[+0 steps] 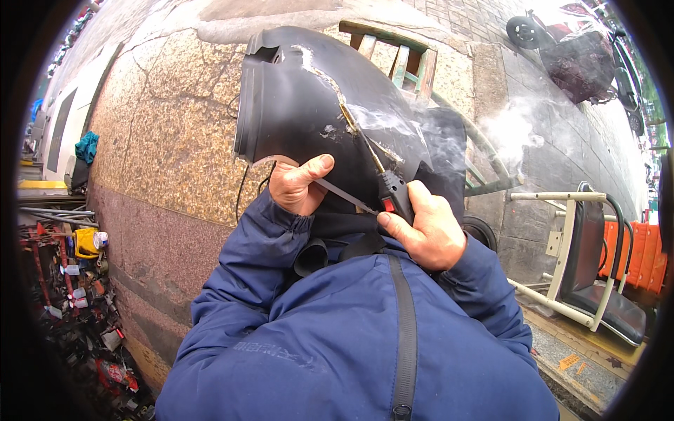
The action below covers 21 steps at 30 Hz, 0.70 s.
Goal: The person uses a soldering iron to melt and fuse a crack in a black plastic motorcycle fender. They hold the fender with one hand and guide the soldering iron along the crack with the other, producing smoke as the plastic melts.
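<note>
A large curved black plastic shell (288, 112) lies in front of me, with a rough, pale melted seam running across its top. My right hand (435, 231) is closed round the black handle of a soldering iron (394, 195) with a red switch. The iron's metal shaft reaches away from me, and its tip rests at the seam. White smoke rises from the shell's right side. Closed beside the shell's near edge, my left hand (302, 184) pinches a thin grey strip (344, 195). The strip's right end comes close to my right thumb.
Behind the shell is a wooden chair (397, 56). A metal-framed chair with dark padding (579, 252) stands at the right, orange barriers (642, 256) beyond it. Tools and parts (77, 295) clutter the far left. A wheeled vehicle (576, 63) is at the upper right.
</note>
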Tool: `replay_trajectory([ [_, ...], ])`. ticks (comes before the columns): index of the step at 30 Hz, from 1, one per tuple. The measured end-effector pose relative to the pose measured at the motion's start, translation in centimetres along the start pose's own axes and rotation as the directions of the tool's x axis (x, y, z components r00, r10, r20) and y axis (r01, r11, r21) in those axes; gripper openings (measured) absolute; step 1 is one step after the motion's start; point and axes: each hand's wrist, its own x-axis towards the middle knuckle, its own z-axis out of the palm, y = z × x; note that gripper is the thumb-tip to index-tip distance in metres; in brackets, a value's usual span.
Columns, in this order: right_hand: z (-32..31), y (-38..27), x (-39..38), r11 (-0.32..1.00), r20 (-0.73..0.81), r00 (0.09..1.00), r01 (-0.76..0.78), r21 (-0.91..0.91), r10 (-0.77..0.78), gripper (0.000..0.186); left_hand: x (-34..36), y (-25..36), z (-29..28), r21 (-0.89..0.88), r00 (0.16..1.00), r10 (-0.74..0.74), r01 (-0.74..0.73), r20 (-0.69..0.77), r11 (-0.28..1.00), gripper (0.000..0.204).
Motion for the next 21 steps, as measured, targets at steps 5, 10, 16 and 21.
replay_trajectory([
  [5,-0.1,-0.3,-0.1,1.0,0.012,1.0,-0.02,-0.017,0.02,0.041,0.0,0.1,-0.2,-0.012,1.0,-0.008,0.008,0.01,1.0,0.026],
  [10,-0.2,-0.6,-0.2,1.0,0.023,0.999,-0.027,0.011,0.026,0.041,-0.1,0.1,-0.4,-0.033,0.999,-0.018,0.019,0.046,0.999,0.025],
  [16,0.0,-0.6,-0.3,1.0,0.027,1.0,-0.011,-0.01,0.011,0.041,0.0,0.0,-0.4,0.0,0.999,-0.031,0.031,-0.014,1.0,0.028],
  [21,0.2,-0.4,-0.2,0.998,0.017,1.0,-0.026,-0.048,0.026,0.041,-0.1,0.2,0.6,-0.023,0.998,-0.034,0.033,-0.06,0.999,0.022],
])
